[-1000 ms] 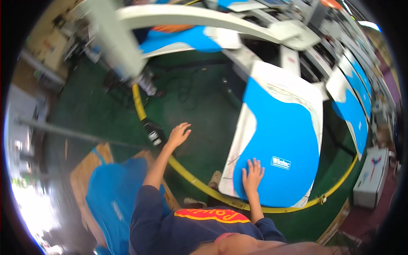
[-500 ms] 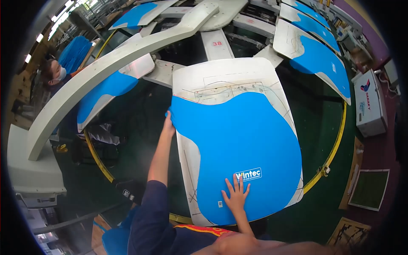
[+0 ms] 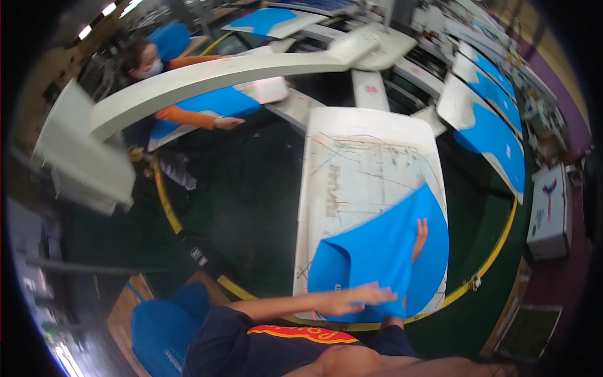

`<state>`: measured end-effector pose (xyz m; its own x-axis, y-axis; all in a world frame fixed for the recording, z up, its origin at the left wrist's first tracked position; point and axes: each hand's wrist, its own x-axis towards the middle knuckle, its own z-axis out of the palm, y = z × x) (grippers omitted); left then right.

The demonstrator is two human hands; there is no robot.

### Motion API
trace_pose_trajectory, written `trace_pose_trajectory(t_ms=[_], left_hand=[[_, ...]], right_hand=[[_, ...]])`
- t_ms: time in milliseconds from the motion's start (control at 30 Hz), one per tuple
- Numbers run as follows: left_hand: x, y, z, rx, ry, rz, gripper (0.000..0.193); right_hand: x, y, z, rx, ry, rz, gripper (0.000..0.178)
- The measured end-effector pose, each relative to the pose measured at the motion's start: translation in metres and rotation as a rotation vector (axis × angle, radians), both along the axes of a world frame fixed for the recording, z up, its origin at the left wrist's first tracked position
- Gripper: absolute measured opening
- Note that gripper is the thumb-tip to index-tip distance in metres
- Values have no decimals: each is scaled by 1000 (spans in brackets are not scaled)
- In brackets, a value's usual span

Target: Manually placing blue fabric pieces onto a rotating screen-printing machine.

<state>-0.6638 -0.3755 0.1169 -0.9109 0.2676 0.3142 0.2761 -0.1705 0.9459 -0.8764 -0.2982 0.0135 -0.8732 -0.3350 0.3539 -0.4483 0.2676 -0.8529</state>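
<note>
Left hand [image 3: 357, 300] is holding its fingers outstretched across a folded blue sheet [image 3: 380, 257]; right hand [image 3: 421, 240] is touching it, grip indeterminate.

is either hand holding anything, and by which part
Cannot be told for sure: the right hand is at the right side of the folded blue sheet; the left hand, blurred, is over its near part. No grip shows clearly.

Blue sheet [image 3: 380, 251] folded back, pale board [image 3: 361, 173] bared (upper half)
</note>
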Motion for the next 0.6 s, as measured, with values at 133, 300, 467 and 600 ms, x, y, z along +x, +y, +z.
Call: trace_pose_trajectory(t_ms=[133, 300, 467, 600], left_hand=[[74, 32, 40, 224, 83, -6, 67], [174, 60, 62, 376, 64, -65, 63], [248, 118, 82, 760, 368, 10, 58], [338, 163, 86, 1188, 696, 412, 63]], right_hand=[[8, -23, 41, -55, 216, 103, 31], [52, -77, 94, -174, 445, 383, 31], [121, -124, 157, -353, 643, 639, 31], [182, -116, 204, -513, 765, 707, 31]])
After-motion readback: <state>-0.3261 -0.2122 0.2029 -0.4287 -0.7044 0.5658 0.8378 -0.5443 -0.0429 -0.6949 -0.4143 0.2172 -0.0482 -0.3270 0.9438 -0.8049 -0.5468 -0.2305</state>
